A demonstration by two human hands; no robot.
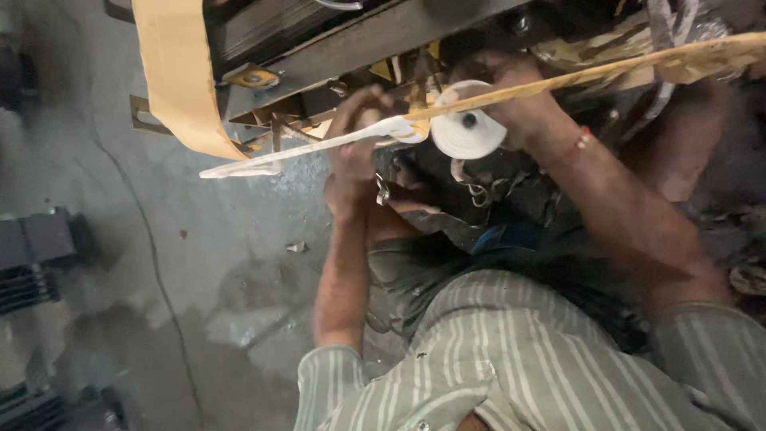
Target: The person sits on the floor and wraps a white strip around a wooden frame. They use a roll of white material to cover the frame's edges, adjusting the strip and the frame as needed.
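Left hand (355, 136) pinches white cotton tape (319, 148); right hand (511, 104) cups the tape roll (467, 124) at the steel frame (351, 44). Tape looks light, limp, likely slips; best gripped flat near the roll.

Floor: grey concrete (120, 160), cracked, stained dark in patches, dimly lit. Dark metal blocks (36, 247) are stacked at its left edge. A small scrap (297, 247) is seen mid-floor.
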